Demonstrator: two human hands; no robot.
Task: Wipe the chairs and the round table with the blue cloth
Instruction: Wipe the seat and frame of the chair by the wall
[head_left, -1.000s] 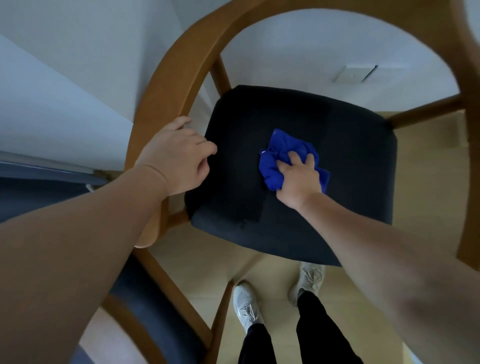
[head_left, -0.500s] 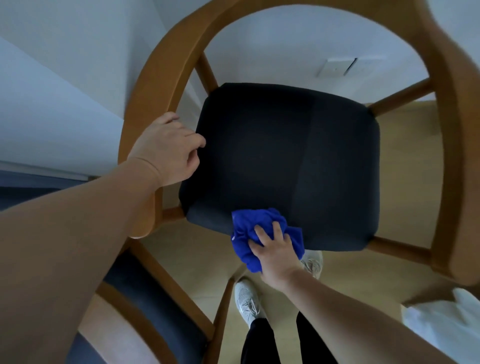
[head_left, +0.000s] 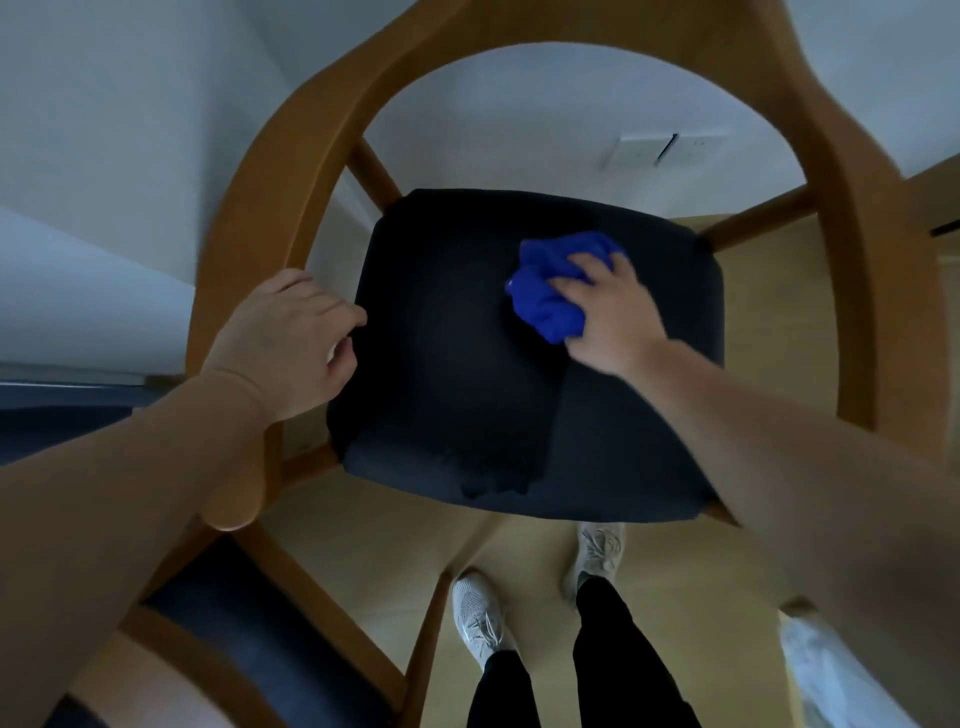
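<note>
Light-brown curved-wood armchair (head_left: 291, 197) fills the view, its arched back rail at 12 o'clock. Its black padded seat (head_left: 467, 374) sits centre. Pale beige floor (head_left: 701, 597) shows below and at 3 o'clock. A second wooden chair with a dark blue seat (head_left: 249, 634) is at 7 o'clock, just beside the first. Both bare forearms come in from the bottom corners. Left hand (head_left: 291, 338) is on the armchair's arm rail at the seat's 9 o'clock edge, fingers curled over the rail's inner side and holding it, knuckles touching the seat edge. Right hand (head_left: 608, 317) is at the seat's 2 o'clock, fingers curled narrow over the bunched bright blue cloth (head_left: 550, 291), holding it down on the fabric. White sneakers (head_left: 475, 613) stand at 6 o'clock under black trouser legs. White wall plate (head_left: 660, 150) is at 1 o'clock, seen through the backrest.
</note>
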